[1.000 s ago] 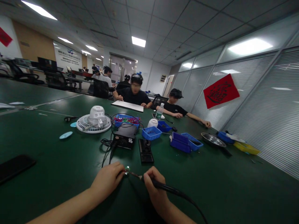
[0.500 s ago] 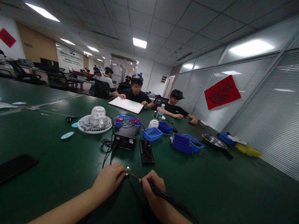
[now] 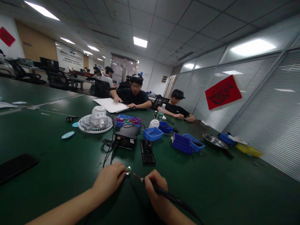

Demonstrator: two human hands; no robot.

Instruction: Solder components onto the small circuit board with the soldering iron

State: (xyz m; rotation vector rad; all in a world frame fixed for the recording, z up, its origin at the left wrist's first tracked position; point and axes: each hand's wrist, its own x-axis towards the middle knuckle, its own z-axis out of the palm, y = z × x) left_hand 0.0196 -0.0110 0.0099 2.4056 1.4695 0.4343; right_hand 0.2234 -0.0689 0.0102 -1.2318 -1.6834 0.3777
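Pinched in the fingertips of my left hand (image 3: 112,178) is a small green circuit board (image 3: 128,170), with a bit of red beside the fingers. My right hand (image 3: 156,189) grips a soldering iron (image 3: 165,193) like a pen, its cable running down to the lower right. The iron's thin tip points left and ends close beside the board; whether they touch I cannot tell. Beyond my hands lies a black soldering iron stand (image 3: 147,152). Left of the stand sits a black soldering station (image 3: 126,137) with dark cables.
A blue tray (image 3: 127,120) of red wires and green boards lies behind the station. Left of it rests a white fan (image 3: 98,120). Blue bins (image 3: 181,143), a bottle (image 3: 160,112) and a metal bowl (image 3: 215,142) stand right. A phone-like black slab (image 3: 17,167) lies left. Two people sit opposite.
My right hand and the soldering iron have shifted slightly right. My left hand still holds the board. Across the table, a person has moved the white panel to the left and laid it down.
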